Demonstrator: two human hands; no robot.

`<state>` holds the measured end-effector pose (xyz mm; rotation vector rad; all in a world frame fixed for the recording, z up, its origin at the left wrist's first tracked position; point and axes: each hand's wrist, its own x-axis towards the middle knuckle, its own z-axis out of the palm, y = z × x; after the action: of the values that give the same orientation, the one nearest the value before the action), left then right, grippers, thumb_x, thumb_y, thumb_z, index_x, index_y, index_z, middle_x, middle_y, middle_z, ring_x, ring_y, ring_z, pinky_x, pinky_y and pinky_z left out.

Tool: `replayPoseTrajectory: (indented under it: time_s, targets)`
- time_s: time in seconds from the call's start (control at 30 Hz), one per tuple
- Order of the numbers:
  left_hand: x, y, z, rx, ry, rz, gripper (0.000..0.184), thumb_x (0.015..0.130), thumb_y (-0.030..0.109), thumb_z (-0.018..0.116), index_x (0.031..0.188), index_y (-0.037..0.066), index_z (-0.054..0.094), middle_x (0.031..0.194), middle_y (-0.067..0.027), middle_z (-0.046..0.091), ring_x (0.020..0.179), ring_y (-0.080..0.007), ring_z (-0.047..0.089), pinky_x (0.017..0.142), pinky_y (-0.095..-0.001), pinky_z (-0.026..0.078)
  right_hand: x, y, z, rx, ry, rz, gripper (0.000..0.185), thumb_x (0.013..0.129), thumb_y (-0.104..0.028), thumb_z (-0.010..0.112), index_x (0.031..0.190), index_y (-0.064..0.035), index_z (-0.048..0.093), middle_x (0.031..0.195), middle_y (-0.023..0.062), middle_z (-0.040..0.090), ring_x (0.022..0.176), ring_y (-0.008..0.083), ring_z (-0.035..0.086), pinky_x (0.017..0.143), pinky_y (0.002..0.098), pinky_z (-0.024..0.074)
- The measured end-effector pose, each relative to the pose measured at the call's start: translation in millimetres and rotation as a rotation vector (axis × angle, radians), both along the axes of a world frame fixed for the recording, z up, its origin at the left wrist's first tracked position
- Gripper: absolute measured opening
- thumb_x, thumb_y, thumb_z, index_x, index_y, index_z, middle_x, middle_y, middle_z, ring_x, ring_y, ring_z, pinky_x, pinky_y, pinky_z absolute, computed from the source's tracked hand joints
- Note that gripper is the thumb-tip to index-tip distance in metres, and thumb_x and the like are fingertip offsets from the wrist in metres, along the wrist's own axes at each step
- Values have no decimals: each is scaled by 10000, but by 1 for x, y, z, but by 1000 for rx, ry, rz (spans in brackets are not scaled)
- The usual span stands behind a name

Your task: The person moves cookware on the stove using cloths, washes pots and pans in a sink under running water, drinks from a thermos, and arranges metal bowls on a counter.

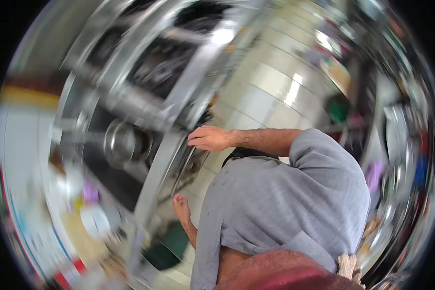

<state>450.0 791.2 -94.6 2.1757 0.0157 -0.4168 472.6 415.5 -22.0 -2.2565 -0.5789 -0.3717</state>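
Observation:
My right hand (209,138) reaches to the front edge of a steel stove counter (152,179). Its fingers are bent and close together over the upper end of a thin metal bar (183,169). Lower down, my left hand (181,208) has its fingers curled by the other end of this bar. What it holds, if anything, is too small to make out. A round metal pot (123,143) sits on the dark counter top beyond the hands. Motion blurs much of the counter.
Dark burner bays (162,67) lie at the upper left. A tiled floor (261,104) runs beside the stove. Below my left hand is a dark green container (166,246). Blurred shelves and goods, among them a green item (337,108), line the right side.

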Motion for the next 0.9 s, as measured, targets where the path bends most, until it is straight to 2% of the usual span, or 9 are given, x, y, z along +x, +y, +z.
replayPoseTrajectory:
  time_s: [0.07, 0.13, 0.2, 0.27, 0.4, 0.57, 0.77, 0.87, 0.9]
  targets:
    - [46, -34, -15, 3, 53, -308, 340, 787, 115, 618, 1078, -7, 490, 875, -70, 518, 779, -159, 517, 703, -270, 434, -39, -28, -6, 10, 55, -266, 276, 804, -200, 575, 1047, -69, 558, 1094, 137, 527, 1014, 307, 503, 849, 414, 416]
    - [71, -75, -24, -68, 233, -494, 364, 770, 102, 629, 1088, -10, 490, 874, -71, 524, 783, -149, 514, 697, -261, 433, -84, -50, -10, 131, 460, -561, 335, 787, -232, 596, 1080, -75, 552, 1072, 125, 529, 992, 293, 524, 815, 414, 435]
    - [84, -116, -25, -50, 263, -712, 384, 757, 100, 643, 1090, -18, 493, 874, -69, 523, 792, -142, 505, 708, -265, 433, -131, -55, -19, 164, 481, -794, 390, 780, -251, 602, 1126, -84, 538, 1059, 129, 526, 981, 304, 532, 817, 409, 437]
    - [93, -159, -31, 36, 134, -919, 380, 760, 112, 644, 1083, -24, 498, 873, -66, 517, 794, -144, 503, 720, -271, 435, -168, -57, 2, -171, 615, -976, 408, 784, -242, 597, 1153, -82, 528, 1068, 149, 532, 1003, 324, 523, 843, 406, 431]
    - [83, -236, -14, 44, -58, -1165, 371, 774, 141, 633, 1085, -14, 504, 898, -92, 530, 790, -171, 525, 728, -292, 449, -235, -66, 3, 223, 401, -1230, 381, 777, -220, 604, 1118, -59, 551, 1029, 157, 560, 1000, 326, 529, 843, 399, 434]
    - [58, -279, -23, -113, 71, -1202, 321, 800, 118, 602, 1073, -16, 500, 879, -80, 533, 774, -145, 519, 702, -264, 445, -305, -93, 31, 369, 239, -1541, 349, 752, -199, 617, 1064, -47, 584, 937, 150, 585, 889, 293, 564, 796, 380, 452]
    - [16, -274, -61, 193, 61, -1412, 347, 730, 154, 636, 1001, -36, 533, 846, -121, 581, 778, -205, 547, 719, -313, 446, -410, -174, 111, 195, -32, -1683, 358, 725, -211, 628, 1042, -46, 601, 902, 162, 629, 825, 264, 605, 744, 343, 473]
    - [8, -279, -117, 167, 153, -1389, 351, 729, 175, 631, 997, -33, 540, 883, -150, 597, 802, -247, 562, 730, -334, 445, -491, -204, 148, 111, -55, -1715, 355, 724, -206, 623, 1043, -49, 606, 917, 155, 633, 837, 245, 611, 749, 331, 475]
    - [-23, -292, -73, 271, 38, -1480, 328, 758, 180, 603, 999, -33, 543, 905, -163, 596, 809, -269, 566, 740, -342, 444, -521, -203, 165, 90, 18, -1756, 349, 726, -196, 619, 1047, -57, 606, 922, 156, 633, 844, 241, 612, 754, 328, 476]
